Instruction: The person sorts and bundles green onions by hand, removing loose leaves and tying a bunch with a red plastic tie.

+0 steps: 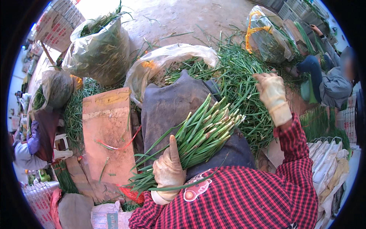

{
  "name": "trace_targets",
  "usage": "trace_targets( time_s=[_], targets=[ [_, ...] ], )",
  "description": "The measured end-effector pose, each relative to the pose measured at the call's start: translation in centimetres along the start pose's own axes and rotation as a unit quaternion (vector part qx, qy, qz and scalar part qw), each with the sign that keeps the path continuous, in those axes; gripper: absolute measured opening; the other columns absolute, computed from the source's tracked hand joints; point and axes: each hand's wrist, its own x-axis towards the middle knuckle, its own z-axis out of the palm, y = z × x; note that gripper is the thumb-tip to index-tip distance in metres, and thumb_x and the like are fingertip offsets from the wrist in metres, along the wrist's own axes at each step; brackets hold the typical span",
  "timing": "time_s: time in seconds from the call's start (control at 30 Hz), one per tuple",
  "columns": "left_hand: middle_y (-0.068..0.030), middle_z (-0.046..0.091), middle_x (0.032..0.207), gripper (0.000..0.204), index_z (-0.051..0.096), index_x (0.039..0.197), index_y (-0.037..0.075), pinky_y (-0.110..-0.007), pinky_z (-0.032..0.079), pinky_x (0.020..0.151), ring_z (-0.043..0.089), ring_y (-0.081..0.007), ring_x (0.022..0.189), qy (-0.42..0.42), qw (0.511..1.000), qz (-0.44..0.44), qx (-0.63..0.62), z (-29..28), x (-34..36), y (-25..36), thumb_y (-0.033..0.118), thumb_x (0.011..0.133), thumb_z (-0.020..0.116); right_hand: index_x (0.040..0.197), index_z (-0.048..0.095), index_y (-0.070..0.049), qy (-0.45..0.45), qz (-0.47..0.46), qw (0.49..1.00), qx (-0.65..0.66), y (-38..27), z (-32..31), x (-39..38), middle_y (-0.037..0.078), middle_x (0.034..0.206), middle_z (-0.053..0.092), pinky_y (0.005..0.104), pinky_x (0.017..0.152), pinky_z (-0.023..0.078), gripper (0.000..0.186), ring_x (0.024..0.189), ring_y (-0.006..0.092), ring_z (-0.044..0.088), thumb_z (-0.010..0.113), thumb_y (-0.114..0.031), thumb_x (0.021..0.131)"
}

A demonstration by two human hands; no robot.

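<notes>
My left hand (pixel 168 171), in a soiled pale glove, holds a bunch of long green stems with pale cut ends (pixel 211 129) across my dark-covered lap (pixel 167 99), its index finger pointing up. My gloved right hand (pixel 271 91) is raised at the edge of a big heap of loose green leaves (pixel 240 72), fingers apart; whether the fingertips touch leaves is unclear. An open plastic bag (pixel 190 50) with more stems lies beyond my lap.
Full plastic bags stand at back left (pixel 97 51) and back right (pixel 267 44). A cardboard sheet (pixel 106 145) with red string lies left. A co-worker in grey (pixel 333 84) sits right, another (pixel 30 152) far left. White crates (pixel 324 164) stand lower right.
</notes>
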Motion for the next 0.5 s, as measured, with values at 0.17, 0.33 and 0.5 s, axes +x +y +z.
trace_targets(
  time_s=[0.17,0.33,0.5],
  targets=[
    [-0.0187,0.062,0.103,0.119,0.002,0.153,0.006,-0.048,0.049,0.064,0.063,-0.0363,0.075,0.030,0.999,0.012,-0.036,-0.3,-0.2,-0.4,0.004,0.059,0.076,0.082,0.072,-0.009,-0.039,-0.264,0.918,0.295,-11.2,-2.4,0.9,0.007,0.081,0.067,0.0412,0.083,0.047,0.033,0.086,0.0277,0.062,0.071,-0.042,0.076],
    [-0.0202,0.065,0.107,0.122,0.004,0.153,0.007,-0.044,0.052,0.074,0.066,-0.0371,0.088,0.080,0.982,0.036,-0.170,-1.5,-0.5,-1.4,0.005,0.060,0.082,0.080,0.073,-0.011,-0.049,-0.306,0.878,0.365,-12.3,-0.6,1.1,0.007,0.081,0.066,0.0415,0.078,0.048,0.032,0.088,0.0277,0.061,0.070,-0.043,0.075],
    [-0.0184,0.066,0.105,0.125,0.000,0.153,0.007,-0.044,0.051,0.070,0.066,-0.0358,0.083,0.065,0.991,0.018,-0.118,-0.1,-1.6,-2.5,0.010,0.061,0.085,0.079,0.074,-0.013,-0.093,-0.315,0.913,0.243,-14.5,-1.9,1.1,0.007,0.082,0.068,0.0438,0.078,0.047,0.033,0.090,0.0279,0.062,0.065,-0.044,0.081]
  ],
)
